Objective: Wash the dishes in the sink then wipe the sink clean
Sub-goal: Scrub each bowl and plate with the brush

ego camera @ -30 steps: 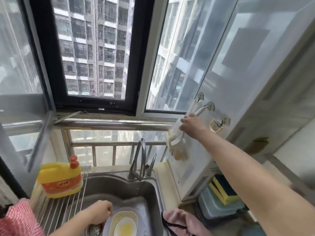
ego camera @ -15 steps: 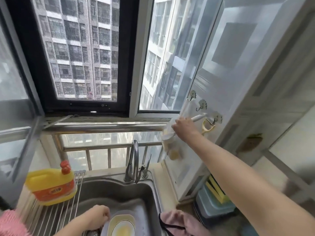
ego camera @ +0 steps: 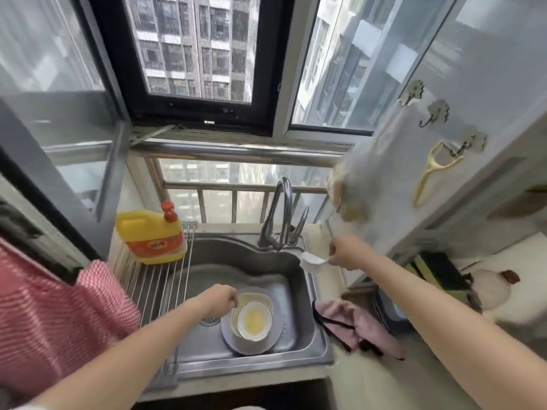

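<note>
Nearest the camera, two bare forearms reach over a stainless-steel sink (ego camera: pixel 307 327) set into a pale tabletop (ego camera: pixel 370 377). Low in the basin the left hand (ego camera: pixel 217 301) is curled at the rim of the stacked dishes: a small white bowl (ego camera: pixel 254 321) with yellowish residue sits inside a larger pale bowl, and both rest on a grey round plate (ego camera: pixel 236 341). Whether the fingers actually pinch the bowl's edge or only touch it I cannot tell. A drain strainer shows just beside that hand.

Draped over the sink's right rim lies a soft pink cloth (ego camera: pixel 355 327) with dark trim, likely the wipe for the last step. On the left, a roll-up rack of thin metal rods (ego camera: pixel 154 285) spans the sink edge and carries a squat yellow detergent jug (ego camera: pixel 151 235) with a red cap and orange label.

Further back, the right hand (ego camera: pixel 349 253) grips the handle of a white dish brush (ego camera: pixel 310 260), its head now hanging over the sink's right back corner. A second ago this hand was up at the wall hooks (ego camera: pixel 435 112) unhooking it; the brush has since come down to the basin, so I judge that scrubbing is about to begin, with nothing washed yet.

Behind stands a curved chrome faucet (ego camera: pixel 281 214); no water is visibly running. On the glossy wall a pale-yellow peeler (ego camera: pixel 429 173) and a blurred mesh bag (ego camera: pixel 358 184) hang from the hooks.
</note>
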A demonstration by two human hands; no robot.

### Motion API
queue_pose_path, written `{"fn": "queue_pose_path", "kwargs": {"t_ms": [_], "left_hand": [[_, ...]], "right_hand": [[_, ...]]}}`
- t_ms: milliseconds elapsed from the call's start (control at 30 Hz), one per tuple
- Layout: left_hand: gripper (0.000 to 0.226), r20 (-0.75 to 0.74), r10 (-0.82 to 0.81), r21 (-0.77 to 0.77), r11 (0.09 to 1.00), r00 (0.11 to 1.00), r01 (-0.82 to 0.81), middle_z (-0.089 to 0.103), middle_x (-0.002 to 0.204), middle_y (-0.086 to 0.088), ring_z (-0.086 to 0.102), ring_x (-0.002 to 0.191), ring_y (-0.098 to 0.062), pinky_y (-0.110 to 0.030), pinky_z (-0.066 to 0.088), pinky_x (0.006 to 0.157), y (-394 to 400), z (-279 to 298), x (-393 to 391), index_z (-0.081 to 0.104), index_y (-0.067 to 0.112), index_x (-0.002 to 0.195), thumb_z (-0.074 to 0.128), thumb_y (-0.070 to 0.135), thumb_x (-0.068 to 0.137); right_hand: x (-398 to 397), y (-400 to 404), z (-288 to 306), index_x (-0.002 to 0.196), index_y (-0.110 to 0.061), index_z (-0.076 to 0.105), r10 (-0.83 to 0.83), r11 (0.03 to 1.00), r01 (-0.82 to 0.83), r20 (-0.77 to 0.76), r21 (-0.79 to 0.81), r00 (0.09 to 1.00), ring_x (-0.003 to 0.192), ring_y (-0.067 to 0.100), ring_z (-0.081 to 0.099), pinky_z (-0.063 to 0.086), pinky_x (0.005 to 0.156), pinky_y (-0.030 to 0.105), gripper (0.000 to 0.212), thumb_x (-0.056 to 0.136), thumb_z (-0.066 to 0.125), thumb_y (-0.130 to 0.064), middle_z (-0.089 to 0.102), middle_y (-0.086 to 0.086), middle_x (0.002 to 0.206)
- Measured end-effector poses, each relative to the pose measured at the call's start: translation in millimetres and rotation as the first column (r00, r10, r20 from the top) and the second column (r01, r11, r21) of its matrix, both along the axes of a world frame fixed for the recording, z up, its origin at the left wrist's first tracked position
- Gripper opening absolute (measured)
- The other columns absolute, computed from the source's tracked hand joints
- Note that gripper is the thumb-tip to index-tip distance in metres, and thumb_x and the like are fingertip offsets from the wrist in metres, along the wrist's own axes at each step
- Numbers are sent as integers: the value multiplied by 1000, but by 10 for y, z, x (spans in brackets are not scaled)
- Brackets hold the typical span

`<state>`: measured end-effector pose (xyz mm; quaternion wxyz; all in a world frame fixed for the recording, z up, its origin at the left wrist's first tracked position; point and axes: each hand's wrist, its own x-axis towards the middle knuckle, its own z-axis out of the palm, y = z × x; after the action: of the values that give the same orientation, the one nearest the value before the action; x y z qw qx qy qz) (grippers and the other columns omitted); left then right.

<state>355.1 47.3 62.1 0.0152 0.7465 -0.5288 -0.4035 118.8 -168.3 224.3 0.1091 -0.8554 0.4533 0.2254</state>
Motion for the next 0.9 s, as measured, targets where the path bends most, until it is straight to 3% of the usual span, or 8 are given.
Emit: {"fn": "queue_pose_path", "kwargs": {"t_ms": [167,333,433,600,667,767,833,900], "left_hand": [[32,-57,111,14,994,992,-110,70,117,1,63,109,-18,-28,48,92,242,-316,-98,70,19,107,44,8,93],[32,-120,298,94,953,947,-288,66,119,-8,60,103,-22,-27,47,87,312,-783,-282,66,10,117,43,5,94],[30,-158,472,175,878,868,-446,66,114,-9,60,96,-22,-27,47,83,234,-1108,-423,63,15,114,43,7,93],[14,-178,707,314,700,685,-641,69,102,-11,67,96,-31,-43,55,90,70,-1894,-676,56,20,99,51,20,85],[23,-169,778,335,623,605,-707,69,107,-15,68,97,-32,-43,56,88,-39,-2017,-839,53,20,104,54,24,82],[44,13,829,255,538,559,-804,65,119,-18,63,108,-37,-31,45,79,-240,-1852,-1002,41,4,133,57,19,95],[38,52,837,279,512,545,-813,67,116,-15,64,107,-37,-33,46,77,-313,-1831,-1055,47,6,130,55,20,96],[27,49,819,304,533,572,-790,71,108,-10,67,102,-33,-33,50,79,-323,-1904,-1082,61,10,118,54,25,96]], "right_hand": [[68,692,-976,100,-21,71,-58,975,54,15,218,998,98,25,66,47,76,29,15,89,63,-27,72,5,101],[229,1250,-1788,111,-23,66,-148,938,139,2,319,989,106,29,65,52,85,34,25,92,52,-14,68,5,114],[290,1357,-2191,114,-22,62,-162,941,144,34,305,986,104,29,64,51,83,34,27,94,47,-11,66,5,113],[362,1281,-2690,107,-24,59,-87,966,61,93,251,992,89,33,62,49,70,35,22,95,44,-12,62,4,100],[342,1166,-2769,102,-21,58,59,988,-76,120,135,991,74,31,59,37,59,34,21,87,58,-8,57,3,90],[271,1005,-2810,79,-20,64,241,964,-249,88,96,967,45,23,55,23,42,30,47,42,90,-9,55,-1,69],[195,959,-2932,73,-20,65,228,965,-238,96,111,969,39,20,52,21,39,27,52,30,92,-9,55,-1,65],[211,992,-2841,78,-18,65,176,975,-185,80,119,981,41,22,55,21,41,28,51,36,92,-7,57,1,71]]}}
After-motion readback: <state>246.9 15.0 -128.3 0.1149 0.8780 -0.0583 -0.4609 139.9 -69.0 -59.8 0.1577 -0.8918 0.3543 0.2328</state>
